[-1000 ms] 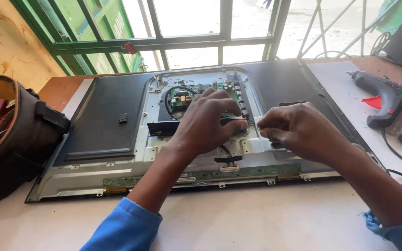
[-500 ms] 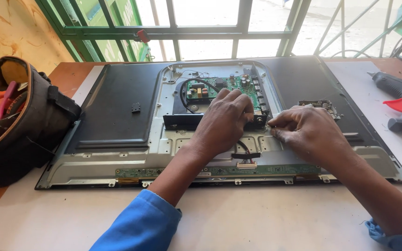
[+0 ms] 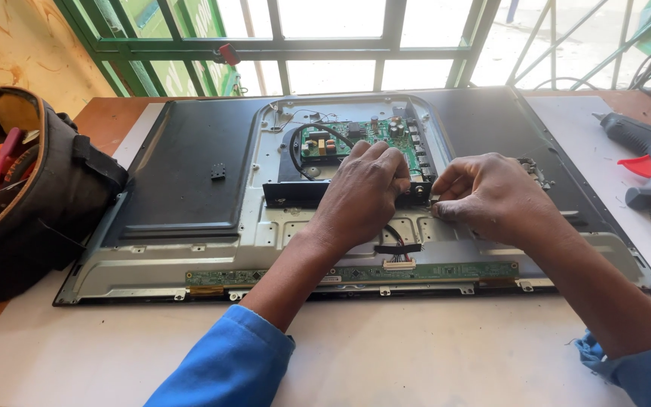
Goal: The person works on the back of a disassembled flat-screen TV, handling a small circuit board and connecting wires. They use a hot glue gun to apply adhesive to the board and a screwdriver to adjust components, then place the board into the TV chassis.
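Note:
A flat television (image 3: 190,173) lies face down on the white table with its back cover off. A green circuit board (image 3: 340,139) sits in the bare metal middle, above a black bracket (image 3: 291,192). My left hand (image 3: 363,192) rests on the lower right edge of that board with its fingers curled down onto it. My right hand (image 3: 487,196) is just beside it, fingertips pinched at the board's right corner; what they pinch is too small to see. A thin black cable (image 3: 399,247) runs down to a long green strip board (image 3: 431,271) at the panel's lower edge.
A dark tool bag (image 3: 32,196) with coloured handles stands at the left. A black glue gun (image 3: 646,154) with a red trigger lies at the right, its cord trailing down. A green window frame (image 3: 303,49) runs along the far side.
The view has shifted a little and come closer. Both hands have stayed at the lower right of the circuit board, with the right hand's fingers drawing in towards the left hand.

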